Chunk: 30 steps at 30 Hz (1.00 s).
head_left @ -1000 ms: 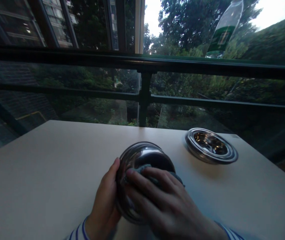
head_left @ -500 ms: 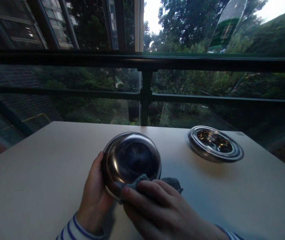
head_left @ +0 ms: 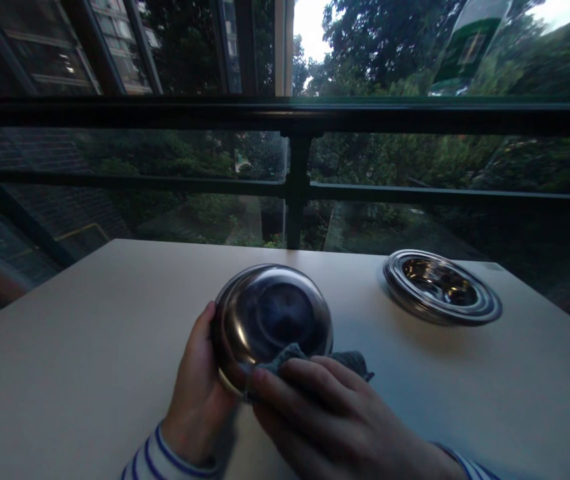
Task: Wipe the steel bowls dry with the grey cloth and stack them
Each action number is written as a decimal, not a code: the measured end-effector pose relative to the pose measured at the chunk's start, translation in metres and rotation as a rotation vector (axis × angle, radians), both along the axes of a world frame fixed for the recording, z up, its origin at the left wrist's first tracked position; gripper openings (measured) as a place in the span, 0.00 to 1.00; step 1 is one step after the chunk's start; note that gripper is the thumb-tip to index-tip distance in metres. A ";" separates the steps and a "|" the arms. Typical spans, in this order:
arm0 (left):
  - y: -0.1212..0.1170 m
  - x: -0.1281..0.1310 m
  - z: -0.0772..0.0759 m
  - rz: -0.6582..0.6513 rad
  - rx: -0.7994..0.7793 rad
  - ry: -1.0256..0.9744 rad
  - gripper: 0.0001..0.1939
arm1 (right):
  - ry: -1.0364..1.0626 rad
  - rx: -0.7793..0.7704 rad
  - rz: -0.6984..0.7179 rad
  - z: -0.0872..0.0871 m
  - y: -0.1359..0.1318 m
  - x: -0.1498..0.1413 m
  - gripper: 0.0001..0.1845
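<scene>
A shiny metal bowl (head_left: 275, 307) is tilted up above the table, its rounded underside facing me. My left hand (head_left: 199, 387) grips it by the left edge, thumb along the rim and the other fingers hidden behind. My right hand (head_left: 335, 413) holds a grey-green cloth (head_left: 355, 362) bunched under its fingers and presses it against the bowl's lower right side. Part of the cloth shows past the knuckles. Striped cuffs cover both wrists.
Metal bowls (head_left: 442, 288), seemingly stacked, rest at the back right of the white table (head_left: 89, 320). Behind the table runs a dark green railing (head_left: 165, 115) with glass panels. A bottle with a green label (head_left: 467, 50) stands on or behind its top rail.
The whole view has shifted slightly, so the bowls and hands appear a little further right. Both hands keep their hold on bowl and cloth, with hardly any visible movement between them.
</scene>
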<state>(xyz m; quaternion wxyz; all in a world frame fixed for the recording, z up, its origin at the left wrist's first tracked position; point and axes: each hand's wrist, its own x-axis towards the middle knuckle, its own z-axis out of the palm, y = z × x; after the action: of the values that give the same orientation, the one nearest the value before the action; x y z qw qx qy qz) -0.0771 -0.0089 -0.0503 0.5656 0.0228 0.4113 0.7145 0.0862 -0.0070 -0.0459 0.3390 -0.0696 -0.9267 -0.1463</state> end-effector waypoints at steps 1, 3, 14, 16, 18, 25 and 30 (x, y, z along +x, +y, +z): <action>0.000 -0.001 0.000 0.024 0.008 0.000 0.17 | 0.002 -0.004 -0.004 0.000 0.000 0.001 0.14; 0.001 -0.001 0.000 0.020 -0.006 0.006 0.18 | 0.019 -0.024 -0.008 0.000 0.000 0.002 0.15; -0.001 0.003 -0.002 -0.030 -0.033 0.071 0.16 | 0.051 -0.135 -0.051 -0.002 0.006 0.008 0.16; 0.000 0.002 -0.003 -0.003 -0.024 0.081 0.17 | 0.044 -0.132 -0.060 -0.001 0.005 0.007 0.16; 0.000 0.001 -0.003 0.019 -0.026 0.086 0.17 | 0.027 -0.142 -0.079 0.000 0.005 0.007 0.16; -0.006 0.005 -0.003 -0.003 -0.031 0.080 0.16 | 0.003 -0.176 -0.081 0.002 0.005 0.009 0.17; -0.005 0.008 -0.003 -0.069 -0.034 0.037 0.15 | -0.033 -0.207 -0.091 -0.001 0.008 0.009 0.17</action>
<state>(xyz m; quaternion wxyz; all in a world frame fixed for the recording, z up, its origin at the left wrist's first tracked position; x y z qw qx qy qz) -0.0695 -0.0136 -0.0531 0.5827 0.0404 0.4326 0.6868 0.0951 0.0012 -0.0472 0.3079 -0.1436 -0.9382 -0.0662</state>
